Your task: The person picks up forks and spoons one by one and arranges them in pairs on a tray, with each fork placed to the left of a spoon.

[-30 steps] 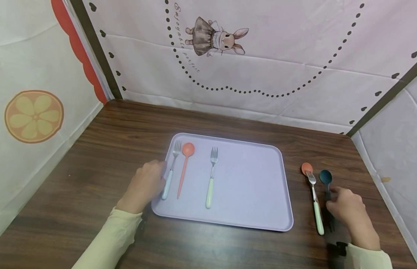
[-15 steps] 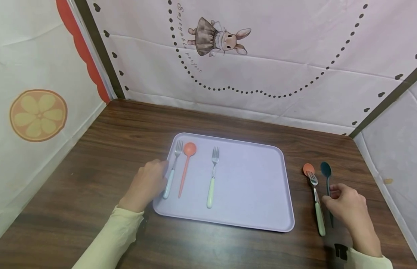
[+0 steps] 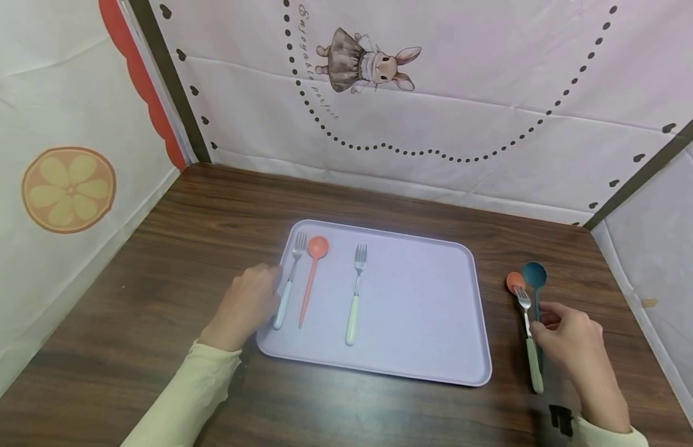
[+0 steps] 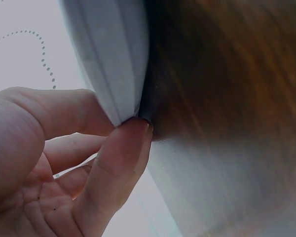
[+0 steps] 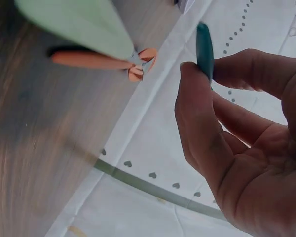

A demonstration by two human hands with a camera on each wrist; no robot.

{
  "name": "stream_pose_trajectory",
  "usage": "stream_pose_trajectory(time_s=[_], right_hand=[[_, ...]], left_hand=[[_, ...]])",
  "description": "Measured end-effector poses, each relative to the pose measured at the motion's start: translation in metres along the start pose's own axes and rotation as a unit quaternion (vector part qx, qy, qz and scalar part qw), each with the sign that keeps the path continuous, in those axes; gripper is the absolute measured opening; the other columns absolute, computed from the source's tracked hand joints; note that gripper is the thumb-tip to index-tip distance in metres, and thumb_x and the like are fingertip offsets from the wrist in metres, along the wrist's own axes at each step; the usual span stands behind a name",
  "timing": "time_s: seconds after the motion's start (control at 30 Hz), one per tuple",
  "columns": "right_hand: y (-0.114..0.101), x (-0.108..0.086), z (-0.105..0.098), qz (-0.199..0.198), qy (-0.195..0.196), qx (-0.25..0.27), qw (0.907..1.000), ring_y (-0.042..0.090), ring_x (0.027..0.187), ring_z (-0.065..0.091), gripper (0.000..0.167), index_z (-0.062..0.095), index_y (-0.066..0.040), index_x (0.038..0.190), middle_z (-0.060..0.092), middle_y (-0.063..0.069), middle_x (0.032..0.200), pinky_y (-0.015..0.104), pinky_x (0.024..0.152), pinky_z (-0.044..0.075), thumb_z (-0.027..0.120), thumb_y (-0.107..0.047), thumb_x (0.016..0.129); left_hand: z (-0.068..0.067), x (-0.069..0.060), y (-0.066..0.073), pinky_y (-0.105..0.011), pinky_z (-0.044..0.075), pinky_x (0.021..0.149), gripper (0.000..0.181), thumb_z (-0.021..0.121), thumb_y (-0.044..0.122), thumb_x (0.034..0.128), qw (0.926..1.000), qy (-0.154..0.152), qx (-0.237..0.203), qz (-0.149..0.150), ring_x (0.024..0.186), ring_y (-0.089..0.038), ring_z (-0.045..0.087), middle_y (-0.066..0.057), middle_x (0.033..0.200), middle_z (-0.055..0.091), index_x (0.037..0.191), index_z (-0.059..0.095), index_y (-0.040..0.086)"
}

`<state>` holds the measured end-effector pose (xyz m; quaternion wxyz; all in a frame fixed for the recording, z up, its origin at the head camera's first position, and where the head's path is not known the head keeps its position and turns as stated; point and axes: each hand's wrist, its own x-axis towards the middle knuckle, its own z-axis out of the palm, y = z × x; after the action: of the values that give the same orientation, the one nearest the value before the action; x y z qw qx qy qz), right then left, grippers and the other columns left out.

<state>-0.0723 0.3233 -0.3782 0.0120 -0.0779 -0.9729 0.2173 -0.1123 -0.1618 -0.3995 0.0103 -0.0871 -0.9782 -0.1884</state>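
My left hand (image 3: pixel 243 310) pinches the left rim of the lilac tray (image 3: pixel 425 304). In the left wrist view, thumb and forefinger close on the tray edge (image 4: pixel 111 54). On the tray lie a blue-handled fork (image 3: pixel 283 304), a coral spoon (image 3: pixel 318 247) and a green-handled fork (image 3: pixel 353 320). To the right of the tray, my right hand (image 3: pixel 572 338) pinches a dark teal spoon (image 3: pixel 534 274) by its handle. The right wrist view shows the teal handle (image 5: pixel 204 52) between thumb and fingers, raised off the table. Beside it lies another green-handled fork (image 3: pixel 533 366) across an orange spoon (image 3: pixel 515 281).
The dark wood table (image 3: pixel 156 279) is bounded by a white printed cloth (image 3: pixel 464 74) at the back and on both sides. A small black object (image 3: pixel 561 419) shows near my right wrist.
My right hand has raised the teal spoon and shifted it slightly left, so its bowl now stands close to the orange spoon. My left hand stays on the tray rim.
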Motion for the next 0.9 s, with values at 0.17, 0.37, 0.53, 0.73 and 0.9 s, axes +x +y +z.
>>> stream_pose_trajectory(time_s=[0.17,0.37,0.53,0.73,0.9], right_hand=[[-0.005,-0.002,0.004,-0.009,0.011,0.003,0.9999,0.042,0.087,0.068,0.039,0.064,0.014,0.119,0.073,0.020,0.092,0.058,0.076,0.047,0.066,-0.008,0.086],[-0.011,-0.004,0.008,-0.033,0.047,0.008,0.9983,0.036,0.079,0.070,0.037,0.068,0.013,0.115,0.073,0.017,0.086,0.052,0.071,0.050,0.068,-0.006,0.083],[-0.016,-0.004,0.008,-0.042,0.051,0.018,0.9977,0.024,0.068,0.069,0.035,0.069,0.012,0.115,0.073,0.016,0.085,0.036,0.059,0.052,0.069,-0.006,0.085],[-0.024,-0.006,0.011,-0.045,0.051,0.023,0.9974,0.028,0.074,0.071,0.035,0.069,0.011,0.116,0.074,0.017,0.089,0.031,0.056,0.052,0.068,-0.007,0.086],[-0.029,-0.006,0.013,-0.059,0.050,0.030,0.9966,0.030,0.075,0.071,0.033,0.070,0.009,0.115,0.074,0.016,0.088,0.033,0.056,0.052,0.068,-0.007,0.086]], left_hand=[[0.001,0.000,0.000,-0.043,0.050,0.052,0.022,0.063,-0.008,0.0817,0.9999,0.006,0.001,0.009,0.062,-0.027,0.054,-0.012,0.075,0.055,0.104,0.066,-0.007],[0.002,0.000,-0.001,-0.044,0.051,0.052,0.023,0.062,-0.008,0.0819,0.9999,0.009,0.001,0.008,0.062,-0.028,0.055,-0.012,0.075,0.055,0.104,0.066,-0.007],[0.002,0.001,-0.001,-0.042,0.052,0.053,0.025,0.062,-0.008,0.0835,1.0000,0.006,0.002,0.006,0.063,-0.026,0.055,-0.013,0.076,0.056,0.108,0.067,-0.009],[0.002,0.000,0.000,-0.040,0.052,0.054,0.029,0.064,-0.008,0.0843,1.0000,0.002,0.000,0.003,0.063,-0.024,0.055,-0.013,0.077,0.057,0.113,0.066,-0.010],[0.002,0.000,-0.001,-0.039,0.052,0.053,0.028,0.064,-0.008,0.0840,1.0000,0.003,-0.001,0.003,0.063,-0.024,0.055,-0.013,0.077,0.057,0.112,0.067,-0.010]])
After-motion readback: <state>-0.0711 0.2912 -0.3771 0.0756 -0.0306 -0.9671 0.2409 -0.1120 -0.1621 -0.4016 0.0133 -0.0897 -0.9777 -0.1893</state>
